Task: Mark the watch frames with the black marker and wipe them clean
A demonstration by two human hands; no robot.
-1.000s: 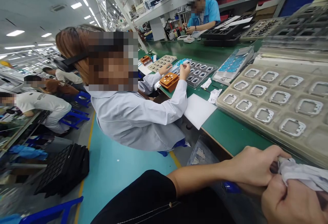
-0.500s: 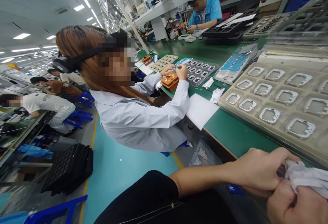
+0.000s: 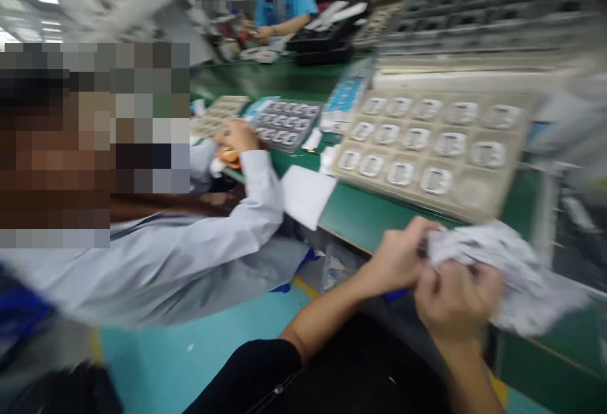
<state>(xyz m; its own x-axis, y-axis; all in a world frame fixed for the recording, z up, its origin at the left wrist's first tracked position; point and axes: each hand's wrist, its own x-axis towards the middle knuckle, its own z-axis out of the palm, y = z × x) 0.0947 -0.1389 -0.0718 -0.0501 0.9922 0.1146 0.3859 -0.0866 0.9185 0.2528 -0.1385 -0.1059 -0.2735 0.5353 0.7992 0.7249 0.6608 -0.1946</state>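
A crumpled white cloth [image 3: 526, 287] is bunched up in front of me at the table's edge. My left hand [image 3: 403, 255] is closed on the near-left end of the cloth, its fingers curled inward. Close beside it, my right hand [image 3: 458, 303] is wrapped around the cloth, with the rest hanging out to the right. A small dark spot shows between the two hands, but blur hides what it is. Just beyond them lies a beige tray [image 3: 417, 204] with rows of pale, frame-like parts [image 3: 436, 180]; its front right compartment holds no frame.
On my left a co-worker in a light grey sleeve [image 3: 213, 224] handles an orange block [image 3: 230, 156]. A white sheet [image 3: 307, 196] overhangs the green table [image 3: 353, 212]. Farther off are a clear tray of dark parts [image 3: 287, 126] and a person in blue [image 3: 289, 0].
The view has swung to the right, so the tray and my hands appear farther left. Both hands still grip the cloth, and more of it shows now.
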